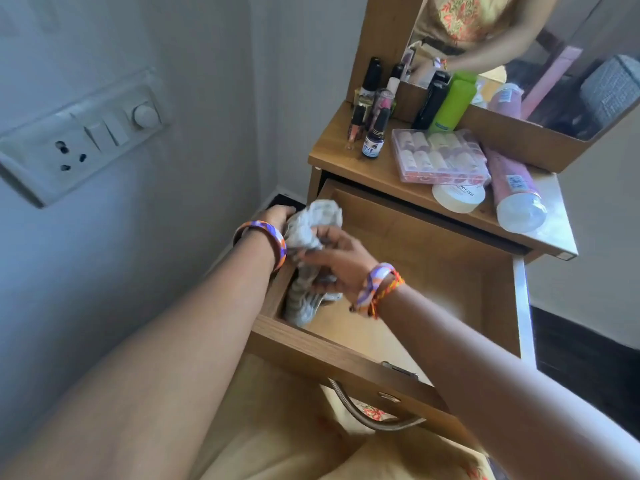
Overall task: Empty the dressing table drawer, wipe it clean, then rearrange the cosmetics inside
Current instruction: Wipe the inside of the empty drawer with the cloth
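Both hands bunch the grey cloth [313, 226] over the emptied drawer's [415, 271] left wall, left hand [277, 216] and right hand [329, 252] gripping it; better press flat and sweep into corners.

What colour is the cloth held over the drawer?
Pale grey with darker stripes; the cloth shows best in the head view.

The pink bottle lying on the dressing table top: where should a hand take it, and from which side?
Grip the pink bottle around its mid-body, coming down from above. It lies on its side, clear cap toward the table's front edge, and the clear nail polish case sits against its left flank, so a side approach from there looks blocked.
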### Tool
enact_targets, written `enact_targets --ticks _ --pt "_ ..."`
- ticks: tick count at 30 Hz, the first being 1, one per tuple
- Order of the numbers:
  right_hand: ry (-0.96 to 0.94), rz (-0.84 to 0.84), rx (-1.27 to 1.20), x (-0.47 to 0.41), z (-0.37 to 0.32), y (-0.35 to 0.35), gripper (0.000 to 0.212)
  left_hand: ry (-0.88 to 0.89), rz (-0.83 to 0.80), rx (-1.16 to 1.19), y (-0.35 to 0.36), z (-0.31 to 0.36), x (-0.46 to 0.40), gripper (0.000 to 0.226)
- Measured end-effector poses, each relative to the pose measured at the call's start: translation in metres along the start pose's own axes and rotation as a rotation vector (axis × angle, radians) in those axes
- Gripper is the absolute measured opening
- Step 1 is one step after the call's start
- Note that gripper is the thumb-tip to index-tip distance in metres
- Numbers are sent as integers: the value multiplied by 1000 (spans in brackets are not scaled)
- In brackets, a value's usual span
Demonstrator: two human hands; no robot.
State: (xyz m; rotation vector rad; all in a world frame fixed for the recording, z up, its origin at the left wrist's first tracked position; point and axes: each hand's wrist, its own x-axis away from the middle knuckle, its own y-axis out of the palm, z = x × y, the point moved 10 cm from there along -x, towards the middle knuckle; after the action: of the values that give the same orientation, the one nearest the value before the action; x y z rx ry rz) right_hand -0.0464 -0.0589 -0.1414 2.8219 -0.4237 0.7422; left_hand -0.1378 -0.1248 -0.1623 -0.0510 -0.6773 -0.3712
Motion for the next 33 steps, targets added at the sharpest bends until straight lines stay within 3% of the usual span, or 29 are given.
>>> enact_targets --ticks 4,9,13,16,18,21,27,33 --pt "-91 233 -41 -32 -40 -28 49 17 65 8 -7 -2 2 32" --pt "-122 261 -13 -35 -39 -26 49 -25 24 -51 -2 -8 -1 32" --pt "32 -18 -17 -6 -3 -10 34 -16 20 -71 -5 -3 -13 31" --pt "122 -329 216 26 29 21 29 -21 -35 -141 -5 -9 -17 40" --pt "121 -358 382 32 37 29 37 -18 -46 -138 -4 -11 -22 42" --pt "73 -268 424 25 30 25 35 -18 -62 -138 -4 -13 -22 42" --pt "0 75 81 3 -8 -12 37 -8 -9 -87 -8 -10 -22 29" --pt "-88 251 67 -22 -51 -19 37 5 15 -108 -2 -12 -15 46"
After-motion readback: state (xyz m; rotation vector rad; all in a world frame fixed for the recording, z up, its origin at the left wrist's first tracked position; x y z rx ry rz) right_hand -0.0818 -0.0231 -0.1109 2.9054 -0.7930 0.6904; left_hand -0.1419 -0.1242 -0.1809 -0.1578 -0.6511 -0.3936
